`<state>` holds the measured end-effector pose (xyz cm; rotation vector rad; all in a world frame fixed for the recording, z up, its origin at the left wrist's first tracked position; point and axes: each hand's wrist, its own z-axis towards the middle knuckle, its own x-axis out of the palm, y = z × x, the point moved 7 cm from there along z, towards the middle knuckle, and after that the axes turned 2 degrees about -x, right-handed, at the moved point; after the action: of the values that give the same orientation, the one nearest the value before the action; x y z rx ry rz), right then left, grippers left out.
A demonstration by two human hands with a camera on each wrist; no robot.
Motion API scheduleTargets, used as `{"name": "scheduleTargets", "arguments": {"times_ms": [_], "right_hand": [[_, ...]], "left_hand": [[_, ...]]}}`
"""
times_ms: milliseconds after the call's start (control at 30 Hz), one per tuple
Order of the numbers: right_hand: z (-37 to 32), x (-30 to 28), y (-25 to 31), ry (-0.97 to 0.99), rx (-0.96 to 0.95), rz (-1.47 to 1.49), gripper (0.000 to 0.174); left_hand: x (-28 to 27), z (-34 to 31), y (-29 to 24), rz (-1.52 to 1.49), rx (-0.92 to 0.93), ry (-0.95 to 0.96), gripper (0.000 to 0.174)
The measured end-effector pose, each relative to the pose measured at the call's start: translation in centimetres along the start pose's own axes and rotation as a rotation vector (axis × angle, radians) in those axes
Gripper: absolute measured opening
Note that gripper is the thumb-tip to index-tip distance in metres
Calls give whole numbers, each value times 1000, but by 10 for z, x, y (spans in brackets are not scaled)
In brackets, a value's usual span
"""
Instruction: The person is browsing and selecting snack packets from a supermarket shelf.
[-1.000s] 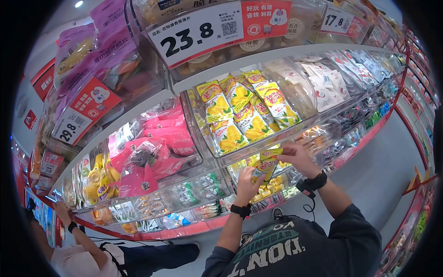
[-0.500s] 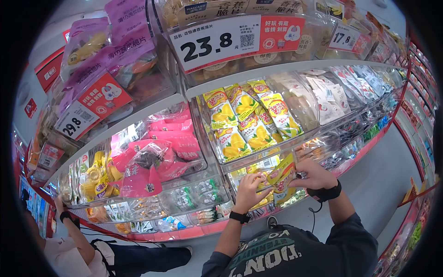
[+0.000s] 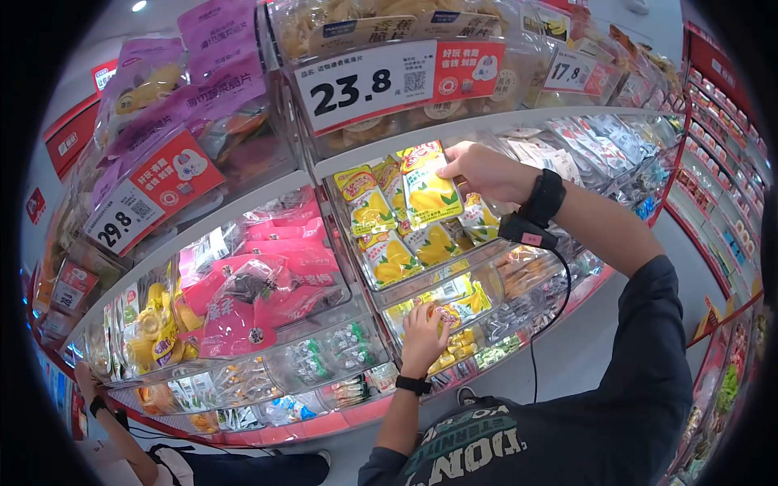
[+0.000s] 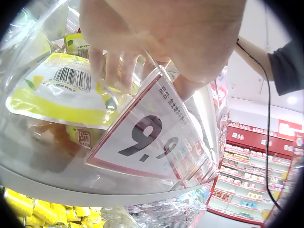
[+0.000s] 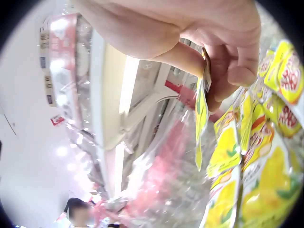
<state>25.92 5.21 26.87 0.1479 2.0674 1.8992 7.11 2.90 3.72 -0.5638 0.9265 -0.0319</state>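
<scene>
My right hand (image 3: 490, 172) pinches a yellow-and-white fruit snack packet (image 3: 428, 194) by its side edge, thumb on one face and fingers on the other. It hangs upright just over similar packets (image 3: 377, 255) in the upper clear bin, and the right wrist view shows it edge-on. My left hand (image 3: 425, 344) is at the front of the lower bin, fingers relaxed and pointing down inside, beside yellow-and-white packets (image 3: 470, 300). Through clear plastic in the left wrist view, its fingers (image 4: 111, 66) show next to a barcoded packet (image 4: 66, 78), behind a 9.9 price card (image 4: 137, 137).
Pink bags (image 3: 259, 296) fill the bin at left. Above runs a shelf lip with a large 23.8 price card (image 3: 365, 87). A black cable (image 3: 563, 300) hangs from my right wrist device. Another person's arm (image 3: 117, 429) reaches in at lower left.
My right hand has carried the snack packet up and left from in front of the lower bin to over the upper one. My left hand has stayed low, moving slightly left.
</scene>
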Motion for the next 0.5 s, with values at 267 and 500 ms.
{"name": "scheduleTargets", "arguments": {"times_ms": [267, 500], "right_hand": [[75, -17, 10, -228, 43, -1121, 31], [64, 7, 34, -191, -94, -1484, 32]], "left_hand": [[-8, -3, 2, 23, -38, -77, 30], [-6, -3, 8, -8, -65, -101, 32]]}}
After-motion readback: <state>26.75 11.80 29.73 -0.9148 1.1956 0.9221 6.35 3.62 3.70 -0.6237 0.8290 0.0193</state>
